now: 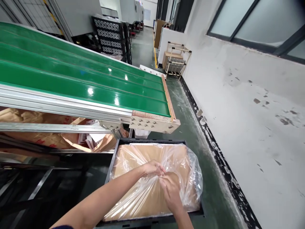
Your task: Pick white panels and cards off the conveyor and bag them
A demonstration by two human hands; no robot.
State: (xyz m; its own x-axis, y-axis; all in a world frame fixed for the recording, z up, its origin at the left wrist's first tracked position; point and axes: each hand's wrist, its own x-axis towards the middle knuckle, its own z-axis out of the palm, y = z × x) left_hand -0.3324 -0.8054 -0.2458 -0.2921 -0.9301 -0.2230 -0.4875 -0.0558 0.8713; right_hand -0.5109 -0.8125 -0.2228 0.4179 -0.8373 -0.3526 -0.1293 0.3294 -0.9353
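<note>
A clear plastic bag [140, 197] covers a flat brown cardboard sheet [150, 156] inside a black crate [154, 219]. Both hands meet over the middle of the crate, where the film is gathered into folds that spread outward. My left hand [151, 168] is closed on the gathered plastic, its fingers pinched together. Close against it, my right hand [169, 189] also grips the film with bent fingers. Loose film bunches up along the crate's right side. What lies beneath the cardboard is hidden.
A green conveyor belt [95, 79] on a metal frame runs just beyond the crate. Under it lie brown paper sacks [52, 133]. A peeling white wall [238, 105] stands to the right. Farther back are stacked black crates [109, 38] and a small rack [177, 60].
</note>
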